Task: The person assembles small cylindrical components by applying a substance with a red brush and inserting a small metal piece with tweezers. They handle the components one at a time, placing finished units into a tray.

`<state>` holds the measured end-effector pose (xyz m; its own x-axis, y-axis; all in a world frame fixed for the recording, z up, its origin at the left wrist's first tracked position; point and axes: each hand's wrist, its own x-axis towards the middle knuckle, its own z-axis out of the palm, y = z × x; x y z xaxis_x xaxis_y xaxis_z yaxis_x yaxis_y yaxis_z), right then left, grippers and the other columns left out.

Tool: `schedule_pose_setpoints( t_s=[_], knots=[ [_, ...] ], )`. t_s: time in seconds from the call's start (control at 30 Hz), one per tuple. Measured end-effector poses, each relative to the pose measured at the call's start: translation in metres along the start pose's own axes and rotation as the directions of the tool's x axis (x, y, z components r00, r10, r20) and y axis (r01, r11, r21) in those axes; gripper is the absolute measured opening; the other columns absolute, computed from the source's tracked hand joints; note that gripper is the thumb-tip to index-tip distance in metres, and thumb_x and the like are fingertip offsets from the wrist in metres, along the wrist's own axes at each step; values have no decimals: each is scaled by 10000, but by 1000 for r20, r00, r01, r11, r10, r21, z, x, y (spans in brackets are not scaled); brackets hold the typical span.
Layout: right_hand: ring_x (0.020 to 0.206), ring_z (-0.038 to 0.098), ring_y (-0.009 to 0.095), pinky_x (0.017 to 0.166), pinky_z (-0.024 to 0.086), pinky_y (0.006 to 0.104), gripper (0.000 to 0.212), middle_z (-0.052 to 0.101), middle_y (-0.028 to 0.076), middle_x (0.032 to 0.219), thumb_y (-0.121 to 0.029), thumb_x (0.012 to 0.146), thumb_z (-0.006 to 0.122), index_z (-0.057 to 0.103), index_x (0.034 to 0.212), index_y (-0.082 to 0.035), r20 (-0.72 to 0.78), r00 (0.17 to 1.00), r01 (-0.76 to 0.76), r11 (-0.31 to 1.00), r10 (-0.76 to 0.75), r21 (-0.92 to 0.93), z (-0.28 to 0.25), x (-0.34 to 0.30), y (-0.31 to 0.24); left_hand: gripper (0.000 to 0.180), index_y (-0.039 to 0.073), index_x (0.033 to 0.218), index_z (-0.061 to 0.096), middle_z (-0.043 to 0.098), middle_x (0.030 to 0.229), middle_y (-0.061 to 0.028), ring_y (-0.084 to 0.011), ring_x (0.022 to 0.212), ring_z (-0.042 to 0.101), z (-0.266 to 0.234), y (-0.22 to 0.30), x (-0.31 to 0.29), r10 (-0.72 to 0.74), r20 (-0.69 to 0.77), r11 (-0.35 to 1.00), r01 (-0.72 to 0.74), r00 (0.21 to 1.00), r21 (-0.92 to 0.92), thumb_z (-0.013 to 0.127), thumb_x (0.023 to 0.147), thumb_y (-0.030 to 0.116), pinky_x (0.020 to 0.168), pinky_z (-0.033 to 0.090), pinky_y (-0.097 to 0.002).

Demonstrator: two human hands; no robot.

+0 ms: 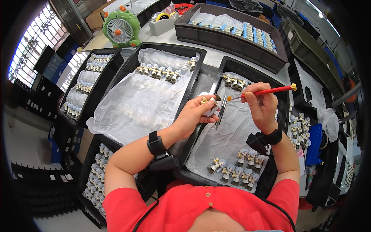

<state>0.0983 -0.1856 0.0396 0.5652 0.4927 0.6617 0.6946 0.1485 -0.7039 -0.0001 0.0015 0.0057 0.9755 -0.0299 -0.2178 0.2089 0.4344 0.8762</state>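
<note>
Dressed in a red buttoned shirt [185, 205], closest to the camera, with a black strap on each wrist. At far left, rows of small figurines on white sheeting in a narrow black tray [102, 83]; below it, toward the lower left, many packed figurines [96, 181]. Farther up, a green animal-shaped fan [121, 29] with an orange hub, then a pale grey tape dispenser [163, 26]. Nearer, a wide black tray [199, 69], mostly bare liner, with a short line of figurines toward its far end.

Pinching a small pale figurine [210, 111] between thumb and fingers of the left hand [189, 116], held up at the left edge of the tray in front. Just beside it, a slim silver-and-dark tool [222, 112]; impossible to tell whether held or lying. Gripping a red-handled brush [276, 89] firmly in the right hand [262, 106], bristles pointing left toward the figurine; contact not clear. Beneath, a paper-lined black tray [283, 116] with figurines grouped at both ends. Beyond, a filled grey-brown crate [216, 41]. At right, clustered figurines [299, 131] and a blue container [315, 145].
</note>
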Motion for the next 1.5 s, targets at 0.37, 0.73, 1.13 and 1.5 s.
schedule_pose_setpoints(
  t_s=[0.37,0.73,1.13,1.5],
  knots=[
    [666,587,151,590,459,257,119,603,61,770,-41,804,634,533,865,-25,46,990,139,983,-134,-117,8,-3,6,334,34,1178,408,566,1021,-151,-236,829,621,1,1,-3,-49,48,982,56,998,-178,465,916,234,709,531,-273],
    [690,582,170,597,463,270,103,590,83,803,-21,799,628,539,852,-18,115,974,209,970,-195,-124,12,-1,4,266,46,1134,431,572,1025,-136,-213,884,598,3,1,-3,-41,54,967,53,998,-249,441,928,214,746,515,-288],
    [672,574,192,576,455,276,88,564,77,777,-29,806,618,541,847,-17,193,971,161,983,-141,-93,21,-1,2,255,57,1114,451,584,1000,-90,-151,880,577,2,-6,0,-18,72,983,31,997,-182,481,918,218,745,488,-269],
    [630,564,183,538,446,278,98,542,76,765,-17,796,621,528,826,-8,136,972,214,963,-193,-162,19,1,7,266,27,1118,468,577,1002,-88,-149,893,578,3,-4,0,-24,103,986,41,994,-165,472,923,208,785,501,-280]
  ],
)
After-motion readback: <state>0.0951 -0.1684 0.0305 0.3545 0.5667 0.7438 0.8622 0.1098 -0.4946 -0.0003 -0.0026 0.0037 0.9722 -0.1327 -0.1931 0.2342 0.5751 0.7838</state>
